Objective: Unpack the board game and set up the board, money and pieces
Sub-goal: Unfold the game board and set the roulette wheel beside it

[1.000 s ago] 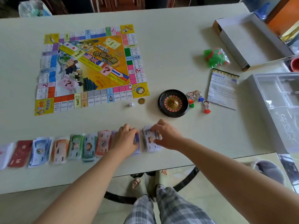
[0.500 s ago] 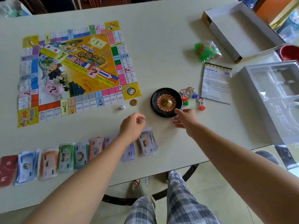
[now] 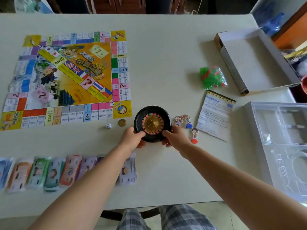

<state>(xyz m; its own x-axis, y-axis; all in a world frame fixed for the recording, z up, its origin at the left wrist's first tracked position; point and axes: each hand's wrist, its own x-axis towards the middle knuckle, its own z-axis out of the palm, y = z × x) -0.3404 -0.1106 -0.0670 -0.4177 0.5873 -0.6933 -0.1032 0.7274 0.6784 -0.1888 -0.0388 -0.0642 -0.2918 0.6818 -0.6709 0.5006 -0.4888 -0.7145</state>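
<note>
a: where was the roulette wheel [image 3: 152, 123]?

b: on the table [image 3: 166, 63], just right of the board [image 3: 66, 77], at its near right corner. your left hand [image 3: 132, 138] and right hand [image 3: 174, 138] gripped its near rim, fingers curled round the edge from either side.

a: what could have gone wrong?

b: the standing pawns [image 3: 178, 120] were just beside your right hand, the coin [image 3: 122, 122] and die [image 3: 108, 126] near your left. a sideways slide could have toppled or scattered them; lifting straight up looked safer.

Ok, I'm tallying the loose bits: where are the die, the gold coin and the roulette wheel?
die [image 3: 108, 126], head view, on its top face.
gold coin [image 3: 122, 122], head view, on its middle.
roulette wheel [image 3: 153, 122], head view, on its gold hub.
</note>
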